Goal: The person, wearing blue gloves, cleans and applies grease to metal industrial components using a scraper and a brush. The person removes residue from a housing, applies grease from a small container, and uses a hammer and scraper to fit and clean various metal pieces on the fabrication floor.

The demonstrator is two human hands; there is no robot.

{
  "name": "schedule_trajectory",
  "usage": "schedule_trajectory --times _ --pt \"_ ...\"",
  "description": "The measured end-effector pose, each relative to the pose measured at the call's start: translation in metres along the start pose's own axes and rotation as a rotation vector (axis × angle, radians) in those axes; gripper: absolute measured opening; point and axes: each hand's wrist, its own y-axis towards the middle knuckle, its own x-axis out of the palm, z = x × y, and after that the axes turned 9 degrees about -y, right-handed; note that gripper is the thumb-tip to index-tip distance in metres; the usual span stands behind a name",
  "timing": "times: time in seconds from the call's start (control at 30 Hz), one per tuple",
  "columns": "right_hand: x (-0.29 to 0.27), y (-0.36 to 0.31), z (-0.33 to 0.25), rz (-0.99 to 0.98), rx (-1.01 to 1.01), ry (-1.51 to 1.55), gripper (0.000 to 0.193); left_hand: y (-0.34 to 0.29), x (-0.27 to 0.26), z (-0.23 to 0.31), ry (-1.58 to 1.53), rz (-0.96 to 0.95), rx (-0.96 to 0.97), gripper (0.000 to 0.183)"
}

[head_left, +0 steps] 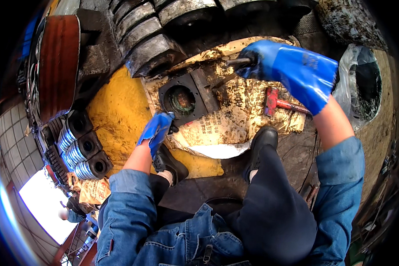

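A dark square metal block (196, 114) with a large round bore stands on a grease-stained paper sack in front of me. My left hand (161, 126), in a blue rubber glove, is at its near left corner, with the blackened fingers curled against the edge. My right hand (258, 60), in a matching glove, is raised to the right beyond the block. Its fingers are wrapped round a dark rod-like tool (236, 62), whose end points left; the glove hides the rest. Between the block and my right forearm lies a red-headed hammer (271, 102) with a red handle.
Heavy dark metal blocks (153, 51) are piled along the far side. Several bored parts with silvery ribbed sides (86, 146) are stacked at the left, below a red-brown curved panel (60, 66). A plastic-lined container (363, 84) stands at the right. My shoes flank the stained sack (226, 133).
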Motion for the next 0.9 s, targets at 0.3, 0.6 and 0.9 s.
schedule_trajectory --times 0.3,0.6,0.9 --pt "-0.023 0.005 -0.003 0.082 -0.214 -0.132 0.021 0.0 -0.002 -0.003 0.054 0.015 0.094 0.036" --pt "0.055 0.034 0.027 0.389 0.004 -0.194 0.024 0.011 -0.005 -0.009 0.047 -0.051 0.065 0.033" --pt "0.016 0.017 -0.023 0.059 0.004 -0.193 0.022 0.012 -0.004 -0.016 -0.2 -0.094 -0.073 0.031"
